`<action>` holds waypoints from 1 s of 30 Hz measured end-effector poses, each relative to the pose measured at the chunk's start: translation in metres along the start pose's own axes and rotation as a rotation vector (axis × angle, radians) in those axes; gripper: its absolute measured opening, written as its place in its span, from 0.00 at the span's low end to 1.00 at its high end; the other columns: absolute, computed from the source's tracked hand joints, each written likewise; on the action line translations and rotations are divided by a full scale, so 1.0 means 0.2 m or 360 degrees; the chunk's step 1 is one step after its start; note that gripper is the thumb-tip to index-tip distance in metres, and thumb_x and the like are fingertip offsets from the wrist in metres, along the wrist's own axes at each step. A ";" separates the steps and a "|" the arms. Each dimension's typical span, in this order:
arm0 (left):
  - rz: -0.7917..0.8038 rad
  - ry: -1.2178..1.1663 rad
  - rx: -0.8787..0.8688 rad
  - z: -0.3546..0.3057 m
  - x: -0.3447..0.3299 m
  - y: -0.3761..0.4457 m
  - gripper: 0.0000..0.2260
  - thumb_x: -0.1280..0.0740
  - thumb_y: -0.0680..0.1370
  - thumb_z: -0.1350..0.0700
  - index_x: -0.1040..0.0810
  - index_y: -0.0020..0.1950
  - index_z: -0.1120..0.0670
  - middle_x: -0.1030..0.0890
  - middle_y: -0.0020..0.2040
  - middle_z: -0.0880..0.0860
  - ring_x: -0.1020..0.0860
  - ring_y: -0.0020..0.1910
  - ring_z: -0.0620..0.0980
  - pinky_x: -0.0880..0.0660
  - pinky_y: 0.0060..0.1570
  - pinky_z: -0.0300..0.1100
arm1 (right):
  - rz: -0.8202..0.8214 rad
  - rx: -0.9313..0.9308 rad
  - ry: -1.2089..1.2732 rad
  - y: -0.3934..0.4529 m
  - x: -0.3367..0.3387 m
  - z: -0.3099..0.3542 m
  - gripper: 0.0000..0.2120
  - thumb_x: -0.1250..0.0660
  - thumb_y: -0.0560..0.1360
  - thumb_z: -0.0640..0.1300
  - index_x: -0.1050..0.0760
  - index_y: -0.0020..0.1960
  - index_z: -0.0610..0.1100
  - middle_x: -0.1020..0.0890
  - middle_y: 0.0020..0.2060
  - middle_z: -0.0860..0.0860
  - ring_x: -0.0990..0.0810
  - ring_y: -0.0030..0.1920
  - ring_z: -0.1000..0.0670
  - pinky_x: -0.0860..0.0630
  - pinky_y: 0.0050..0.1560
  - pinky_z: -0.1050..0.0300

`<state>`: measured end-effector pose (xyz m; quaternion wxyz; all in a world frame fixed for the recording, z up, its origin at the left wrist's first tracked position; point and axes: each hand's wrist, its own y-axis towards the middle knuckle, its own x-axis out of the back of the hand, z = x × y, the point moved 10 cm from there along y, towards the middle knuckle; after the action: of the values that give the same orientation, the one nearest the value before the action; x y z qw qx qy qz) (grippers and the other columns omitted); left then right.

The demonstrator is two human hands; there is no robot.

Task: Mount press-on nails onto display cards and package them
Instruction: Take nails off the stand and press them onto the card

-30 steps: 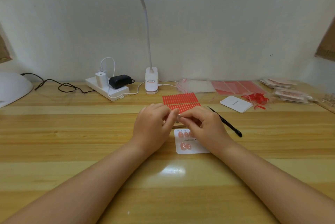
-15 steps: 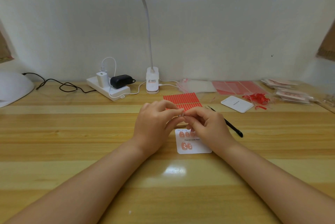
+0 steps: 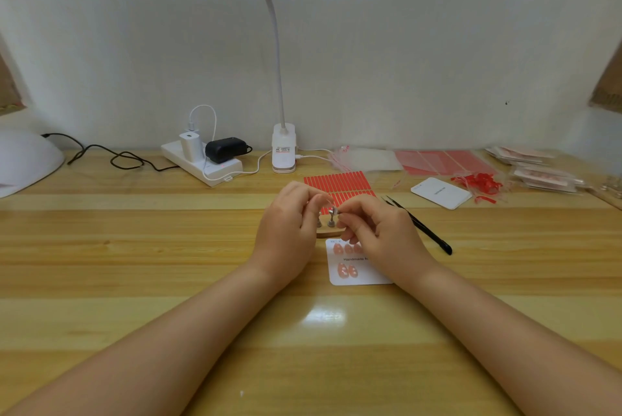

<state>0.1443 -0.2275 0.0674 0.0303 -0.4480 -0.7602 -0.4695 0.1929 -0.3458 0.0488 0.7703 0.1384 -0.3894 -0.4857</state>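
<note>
Lying just under the right hand (image 3: 380, 227), display card (image 3: 356, 276)

I see broad bare surface (image 3: 134, 247) to the left of my left hand (image 3: 286, 230) and all along the near edge. To the right, black tweezers (image 3: 417, 223) lie slantwise just beside my right hand (image 3: 380, 230). Ahead, the red strip sheet (image 3: 340, 180), lamp base (image 3: 283, 149) and power strip (image 3: 202, 163) block the back.
</note>
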 end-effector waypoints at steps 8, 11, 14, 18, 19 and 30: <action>0.0069 -0.0235 0.0261 0.07 -0.02 0.00 0.08 0.37 0.79 0.58 0.19 0.46 0.57 0.20 0.42 0.50 0.25 0.40 0.42 0.30 0.40 0.30 | 0.0067 0.0026 0.0027 0.00 -0.01 0.01 0.08 0.36 0.77 0.33 0.22 0.47 0.44 0.20 0.36 0.53 0.20 0.37 0.55 0.20 0.40 0.58; 0.0088 -0.0280 0.0284 0.07 -0.02 -0.01 0.08 0.35 0.78 0.58 0.18 0.45 0.57 0.19 0.42 0.52 0.23 0.41 0.44 0.27 0.42 0.36 | 0.0090 0.0021 0.0059 0.00 -0.02 0.01 0.08 0.36 0.77 0.32 0.22 0.47 0.43 0.21 0.37 0.57 0.20 0.37 0.58 0.23 0.39 0.64; 0.0070 -0.0342 0.0356 0.09 -0.01 -0.01 0.08 0.35 0.79 0.58 0.17 0.45 0.58 0.18 0.42 0.53 0.23 0.40 0.42 0.27 0.43 0.37 | 0.0065 0.0014 0.0046 0.00 -0.01 0.01 0.08 0.36 0.77 0.32 0.21 0.46 0.42 0.22 0.36 0.60 0.23 0.39 0.61 0.28 0.41 0.70; 0.0044 -0.0443 0.0472 0.12 -0.01 -0.01 0.08 0.36 0.79 0.57 0.18 0.44 0.54 0.18 0.42 0.52 0.25 0.37 0.37 0.28 0.41 0.31 | 0.0053 0.0050 0.0013 0.00 0.00 0.02 0.07 0.35 0.76 0.31 0.20 0.47 0.41 0.21 0.38 0.60 0.23 0.41 0.62 0.29 0.43 0.70; 0.0059 -0.0455 0.0489 0.12 -0.02 -0.01 0.08 0.36 0.79 0.57 0.18 0.44 0.54 0.18 0.42 0.52 0.25 0.37 0.38 0.28 0.40 0.32 | 0.0059 0.0078 0.0006 0.00 0.00 0.03 0.07 0.35 0.76 0.31 0.20 0.47 0.40 0.21 0.39 0.59 0.23 0.41 0.62 0.28 0.44 0.70; 0.0069 -0.0707 0.0707 0.15 -0.06 -0.03 0.11 0.38 0.80 0.59 0.19 0.41 0.55 0.20 0.31 0.44 0.26 0.30 0.34 0.30 0.33 0.26 | -0.0066 0.0260 0.0025 -0.01 0.02 0.09 0.06 0.35 0.75 0.34 0.20 0.47 0.39 0.22 0.39 0.62 0.22 0.40 0.61 0.25 0.44 0.66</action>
<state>0.1576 -0.2148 0.0407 -0.0295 -0.5383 -0.8224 -0.1818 0.1791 -0.3480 0.0620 0.7492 0.2128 -0.4188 -0.4671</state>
